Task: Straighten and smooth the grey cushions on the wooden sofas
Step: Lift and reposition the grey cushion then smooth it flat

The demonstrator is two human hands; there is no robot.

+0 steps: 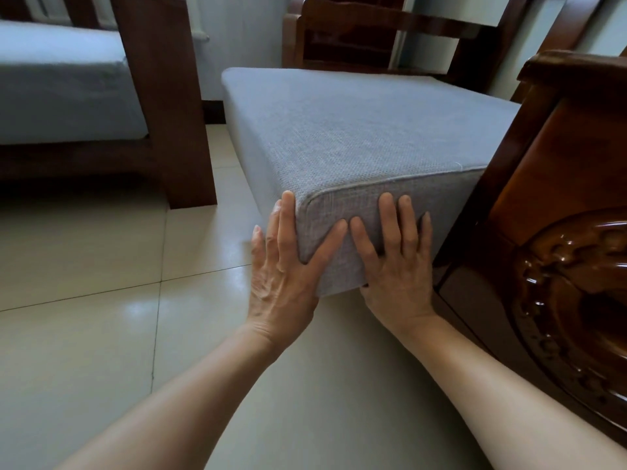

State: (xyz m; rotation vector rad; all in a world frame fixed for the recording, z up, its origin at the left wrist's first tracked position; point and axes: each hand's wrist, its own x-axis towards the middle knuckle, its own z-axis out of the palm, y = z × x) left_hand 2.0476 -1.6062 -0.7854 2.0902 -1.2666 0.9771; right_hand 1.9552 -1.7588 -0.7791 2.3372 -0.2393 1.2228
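Note:
A thick grey woven seat cushion [346,130] lies on a dark wooden sofa, its near corner jutting out over the floor. My left hand [285,266] cups that corner: straight fingers lie along the left side, and the thumb lies across the front face. My right hand [397,256] lies flat on the front face beside it, fingers straight and pointing up. The carved glossy armrest [556,239] of this sofa stands just right of my right hand.
A second wooden sofa with a grey cushion [61,83] stands at the left, its leg panel [169,106] near the floor gap. Pale glossy floor tiles [101,266] spread below. The sofa's wooden backrest [373,32] rises behind the cushion.

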